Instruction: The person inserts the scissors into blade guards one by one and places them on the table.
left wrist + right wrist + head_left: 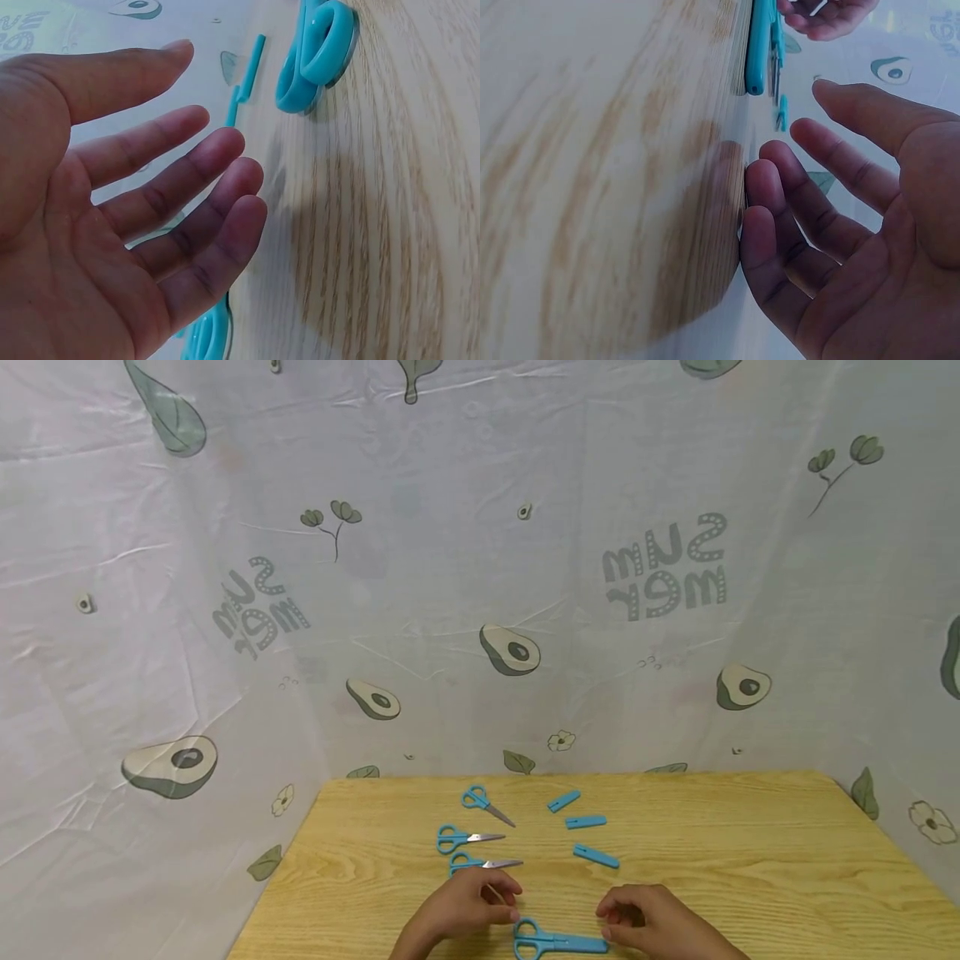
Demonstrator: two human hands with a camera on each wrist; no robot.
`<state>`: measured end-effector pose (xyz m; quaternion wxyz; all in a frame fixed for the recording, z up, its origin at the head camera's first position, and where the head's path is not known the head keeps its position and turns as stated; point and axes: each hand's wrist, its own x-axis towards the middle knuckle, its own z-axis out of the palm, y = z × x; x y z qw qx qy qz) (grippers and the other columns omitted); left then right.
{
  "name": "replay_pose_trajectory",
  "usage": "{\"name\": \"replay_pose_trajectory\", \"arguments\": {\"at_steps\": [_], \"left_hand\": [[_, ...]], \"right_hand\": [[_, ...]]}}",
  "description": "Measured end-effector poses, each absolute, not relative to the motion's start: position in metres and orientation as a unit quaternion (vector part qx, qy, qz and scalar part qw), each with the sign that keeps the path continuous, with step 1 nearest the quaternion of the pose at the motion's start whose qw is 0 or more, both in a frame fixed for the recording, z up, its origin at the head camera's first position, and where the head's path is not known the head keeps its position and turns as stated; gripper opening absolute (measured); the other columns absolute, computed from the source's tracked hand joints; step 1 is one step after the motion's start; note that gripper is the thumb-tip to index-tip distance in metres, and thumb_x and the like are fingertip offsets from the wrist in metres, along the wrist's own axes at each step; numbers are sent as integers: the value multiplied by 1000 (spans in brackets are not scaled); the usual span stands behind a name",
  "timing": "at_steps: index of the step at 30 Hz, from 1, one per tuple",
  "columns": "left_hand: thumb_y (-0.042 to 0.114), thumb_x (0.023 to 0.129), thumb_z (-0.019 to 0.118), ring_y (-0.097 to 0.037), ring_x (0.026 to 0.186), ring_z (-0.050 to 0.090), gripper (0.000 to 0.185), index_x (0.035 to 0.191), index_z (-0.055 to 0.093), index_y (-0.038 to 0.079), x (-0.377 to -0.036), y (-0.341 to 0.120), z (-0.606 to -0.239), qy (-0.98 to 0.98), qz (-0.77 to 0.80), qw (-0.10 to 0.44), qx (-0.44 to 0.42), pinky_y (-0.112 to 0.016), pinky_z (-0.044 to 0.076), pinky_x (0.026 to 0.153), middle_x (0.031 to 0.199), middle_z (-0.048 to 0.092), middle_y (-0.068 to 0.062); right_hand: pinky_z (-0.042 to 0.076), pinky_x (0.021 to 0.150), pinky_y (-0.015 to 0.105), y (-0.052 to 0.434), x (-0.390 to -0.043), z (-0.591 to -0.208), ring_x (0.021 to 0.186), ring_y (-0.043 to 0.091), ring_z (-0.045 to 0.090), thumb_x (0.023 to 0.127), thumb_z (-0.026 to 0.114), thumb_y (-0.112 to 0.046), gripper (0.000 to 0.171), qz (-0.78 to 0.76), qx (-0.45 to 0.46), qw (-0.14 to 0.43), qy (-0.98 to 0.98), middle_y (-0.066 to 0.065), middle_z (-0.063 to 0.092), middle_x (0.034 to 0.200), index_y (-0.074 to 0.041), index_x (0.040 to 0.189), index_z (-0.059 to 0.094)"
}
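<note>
Avocado-print cloth walls in the wooden table (750,860) where my two hands hover over a capped pair of blue scissors (558,941) lying at the near edge, handles to my left. My left hand (465,906) hangs just beside the handle loops, fingers loose and holding nothing; the wrist view shows the palm spread. My right hand (648,920) sits at the cap end, fingers relaxed, fingertips (759,225) about touching the wood, likewise gripping nothing. I judge these small scissors light and stiff, their plastic smooth enough to slide on the table, so the loops or the flat sides of the cap look like the places to take hold; the cap probably pulls off along the blade. Beyond my hands lie three uncapped scissors, blades bare: one farthest back (486,802), one in the middle (467,838), one nearest my left hand (483,863). To their right lie three loose blue caps (586,821). That makes four scissors and four caps, one fitted.
</note>
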<state>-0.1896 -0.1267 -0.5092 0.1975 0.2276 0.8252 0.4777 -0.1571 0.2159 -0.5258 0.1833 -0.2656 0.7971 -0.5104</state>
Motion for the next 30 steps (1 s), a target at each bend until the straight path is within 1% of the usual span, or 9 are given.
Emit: {"name": "replay_pose_trajectory", "arguments": {"at_steps": [7, 11, 16, 20, 26, 30], "left_hand": [[11, 95, 81, -5, 88, 70, 22, 116, 79, 4, -191, -132, -504, 825, 474, 195, 236, -21, 57, 76, 101, 80, -4], [12, 96, 81, -6, 91, 71, 23, 117, 78, 2, -193, -135, -503, 823, 477, 192, 242, -20, 57, 79, 107, 80, -8], [10, 97, 79, -10, 95, 72, 25, 120, 77, 2, -196, -139, -502, 820, 486, 182, 242, -22, 59, 82, 115, 78, -14], [11, 98, 79, -12, 96, 72, 26, 123, 77, 3, -197, -144, -503, 821, 490, 169, 240, -23, 58, 83, 114, 77, -15], [12, 99, 78, -8, 98, 70, 28, 125, 75, 1, -198, -155, -504, 827, 486, 147, 242, -22, 58, 85, 115, 76, -17], [13, 99, 79, -10, 99, 69, 28, 125, 75, 3, -199, -162, -504, 832, 482, 141, 235, -21, 58, 85, 116, 75, -16]], "right_hand": [[56, 70, 21, 219, -158, -523, 83, -1, 64, 103, 73, -14, 20, -498, -258, 174, 809, -1, 76, 100, 1, 116, 75], [56, 70, 22, 223, -158, -522, 83, -1, 64, 103, 73, -15, 22, -493, -258, 168, 814, 0, 76, 100, 2, 117, 74], [55, 70, 21, 227, -160, -521, 83, -1, 63, 103, 72, -15, 22, -482, -237, 164, 827, 3, 76, 103, 2, 118, 74], [55, 70, 22, 230, -162, -520, 84, -2, 63, 103, 72, -15, 23, -476, -227, 156, 835, 5, 76, 105, 2, 119, 74], [56, 72, 21, 231, -162, -520, 86, -3, 64, 103, 73, -16, 25, -473, -230, 153, 837, 6, 76, 107, 2, 119, 73], [57, 73, 21, 232, -163, -519, 86, -3, 63, 103, 73, -16, 24, -469, -228, 147, 840, 5, 75, 107, 2, 119, 73]]}}
